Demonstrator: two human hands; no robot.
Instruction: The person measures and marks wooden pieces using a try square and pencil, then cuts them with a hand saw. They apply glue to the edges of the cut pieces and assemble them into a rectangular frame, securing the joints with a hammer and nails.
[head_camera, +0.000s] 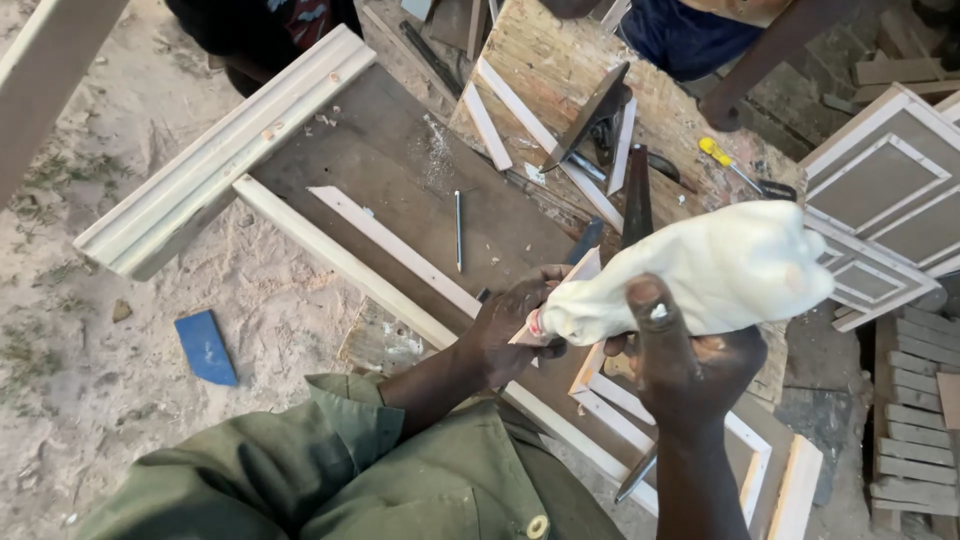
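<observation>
My right hand grips a soft white plastic bag of glue, its narrow tip pointing left. My left hand holds a short pale wooden strip right at the bag's tip. Both hands hover over a brown wooden panel with pale moulding strips laid on it. Under my right hand lies a small frame of pale strips. My olive-green sleeve fills the lower middle.
A pencil lies on the panel. A yellow-handled screwdriver and a dark metal tool rest on the plywood bench behind. Another person's hand rests on that bench. Framed panels stand right; a blue scrap lies on sand.
</observation>
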